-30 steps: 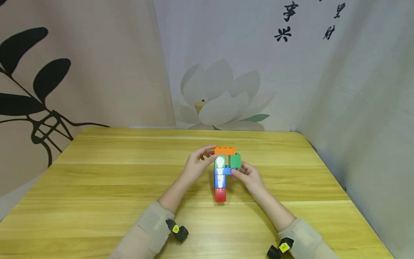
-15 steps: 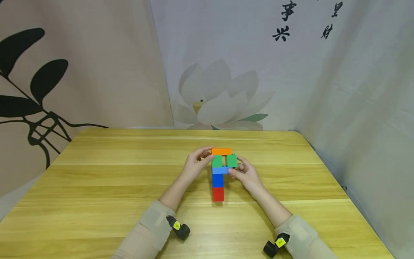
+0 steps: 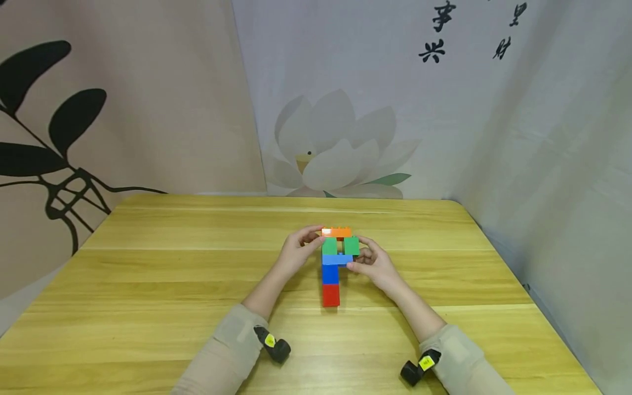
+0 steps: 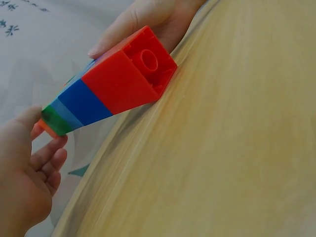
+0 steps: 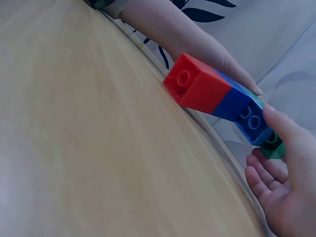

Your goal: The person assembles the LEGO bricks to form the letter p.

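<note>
Both hands hold one upright build of toy building bricks between them. At its bottom is a red brick (image 3: 331,295), its hollow underside facing the camera in both wrist views. Above it come a dark blue brick (image 3: 330,274), a longer light blue brick (image 3: 336,259) jutting right, two green bricks (image 3: 351,246) with a gap between, and an orange brick (image 3: 336,232) across the top. My left hand (image 3: 296,251) pinches the upper left corner by the orange and left green bricks. My right hand (image 3: 376,267) grips the right end, thumb at the light blue brick.
A wood-grain table (image 3: 173,274) spreads beneath the hands, its far edge meeting a printed cloth backdrop (image 3: 340,137). A pale curtain (image 3: 553,137) hangs along the right side. Each sleeve carries a small black wrist camera (image 3: 274,344).
The brick build has shifted slightly left and turned, the bright glare leaving most of its front. My right hand has moved a little left with it; both hands keep hold.
</note>
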A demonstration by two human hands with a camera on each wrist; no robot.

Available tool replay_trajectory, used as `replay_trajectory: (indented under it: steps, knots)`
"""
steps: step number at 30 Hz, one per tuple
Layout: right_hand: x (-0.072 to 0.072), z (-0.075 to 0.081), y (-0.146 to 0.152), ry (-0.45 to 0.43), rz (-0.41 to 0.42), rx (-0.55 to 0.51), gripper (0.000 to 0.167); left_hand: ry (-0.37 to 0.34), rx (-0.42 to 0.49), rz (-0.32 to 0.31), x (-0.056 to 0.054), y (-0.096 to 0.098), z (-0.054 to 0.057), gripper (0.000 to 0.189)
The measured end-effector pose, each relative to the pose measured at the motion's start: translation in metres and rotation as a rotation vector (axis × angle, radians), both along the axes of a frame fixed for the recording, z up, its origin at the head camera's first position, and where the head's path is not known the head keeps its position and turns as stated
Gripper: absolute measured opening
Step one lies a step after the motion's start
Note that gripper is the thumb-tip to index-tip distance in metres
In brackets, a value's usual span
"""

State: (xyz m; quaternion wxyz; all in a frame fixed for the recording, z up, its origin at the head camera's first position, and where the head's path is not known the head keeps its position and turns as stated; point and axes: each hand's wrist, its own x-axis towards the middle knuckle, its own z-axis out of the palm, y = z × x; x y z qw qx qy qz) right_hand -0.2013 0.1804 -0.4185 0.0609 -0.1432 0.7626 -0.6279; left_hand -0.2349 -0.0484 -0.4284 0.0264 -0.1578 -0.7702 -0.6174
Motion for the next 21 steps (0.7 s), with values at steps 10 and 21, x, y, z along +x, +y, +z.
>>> replay_trajectory:
  steps: [10,21]
  knots:
    - [-0.020,-0.019,0.009,0.027,0.019,0.073,0.072,-0.016,-0.110,-0.001,-0.002,-0.001,-0.005,0.043]
    - [-0.030,-0.023,0.011,0.063,-0.027,0.259,0.069,-0.032,-0.184,0.007,-0.008,0.000,-0.014,0.041]
